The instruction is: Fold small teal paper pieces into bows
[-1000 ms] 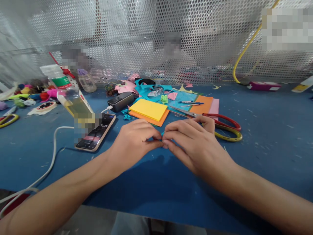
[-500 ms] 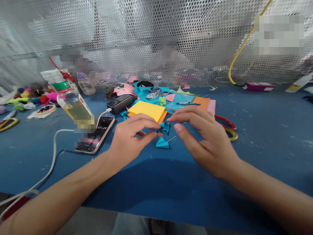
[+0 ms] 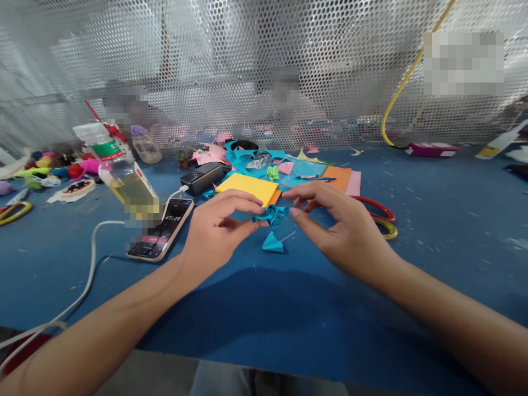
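Between thumb and fingers, my left hand (image 3: 220,220) pinches a small blue paper flower (image 3: 274,214) with curled edges, just above the table. My right hand (image 3: 336,217) is close on the flower's right side, its thumb and fingers apart with nothing between them; the thumb tip is very near the curled paper. Under the flower, a blue folded paper piece (image 3: 273,243) with a thin white stick (image 3: 289,236) lies on the blue table (image 3: 289,313). Behind my hands is a stack of yellow paper (image 3: 249,188), with orange sheets below it.
Left of my hands are a phone (image 3: 163,231) with a white cable, a tilted drink bottle (image 3: 124,176) and a black speaker-like box (image 3: 202,178). Scissors (image 3: 381,214) with red and yellow handles lie beyond my right hand. Paper scraps and a pen (image 3: 315,178) lie near the mesh wall (image 3: 338,71).
My left hand and the flower have shifted slightly left, and the flower's curled edges are turned differently. My right hand's fingers have drawn a little closer together.
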Available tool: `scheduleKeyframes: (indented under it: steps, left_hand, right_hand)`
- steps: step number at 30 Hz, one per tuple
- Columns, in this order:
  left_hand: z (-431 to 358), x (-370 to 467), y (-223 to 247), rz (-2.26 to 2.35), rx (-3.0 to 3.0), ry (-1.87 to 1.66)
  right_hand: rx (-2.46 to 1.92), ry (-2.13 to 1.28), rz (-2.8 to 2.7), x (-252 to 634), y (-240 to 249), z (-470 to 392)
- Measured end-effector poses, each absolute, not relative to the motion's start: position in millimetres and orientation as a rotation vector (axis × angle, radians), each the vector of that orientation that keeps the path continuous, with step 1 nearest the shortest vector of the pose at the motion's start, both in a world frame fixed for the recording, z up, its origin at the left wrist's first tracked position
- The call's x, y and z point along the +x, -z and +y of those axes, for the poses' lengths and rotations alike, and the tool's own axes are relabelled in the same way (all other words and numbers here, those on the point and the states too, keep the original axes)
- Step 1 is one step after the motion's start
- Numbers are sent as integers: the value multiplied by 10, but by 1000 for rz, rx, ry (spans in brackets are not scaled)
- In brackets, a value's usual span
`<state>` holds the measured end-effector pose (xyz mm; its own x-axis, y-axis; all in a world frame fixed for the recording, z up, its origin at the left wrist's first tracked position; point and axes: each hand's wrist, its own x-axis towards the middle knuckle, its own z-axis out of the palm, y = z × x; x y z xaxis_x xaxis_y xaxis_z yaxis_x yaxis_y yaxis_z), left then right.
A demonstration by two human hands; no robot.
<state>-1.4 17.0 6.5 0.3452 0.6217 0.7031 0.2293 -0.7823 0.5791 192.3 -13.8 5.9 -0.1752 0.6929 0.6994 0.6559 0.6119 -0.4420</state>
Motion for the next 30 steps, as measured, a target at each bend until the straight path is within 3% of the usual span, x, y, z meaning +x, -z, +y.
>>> scheduleKeyframes:
  steps: [14, 23, 30]
  left_hand:
    - [141, 13, -65, 921, 2104, -1407]
    - [26, -55, -139, 740, 2974, -1660]
    - [27, -70, -128, 686, 3165, -1453]
  right_hand:
    - [-997, -27, -1904, 1874, -88, -195]
    - [-1068, -333, -1746, 1747, -72, -264]
    - [-1050, -349, -1705, 1714, -92, -302]
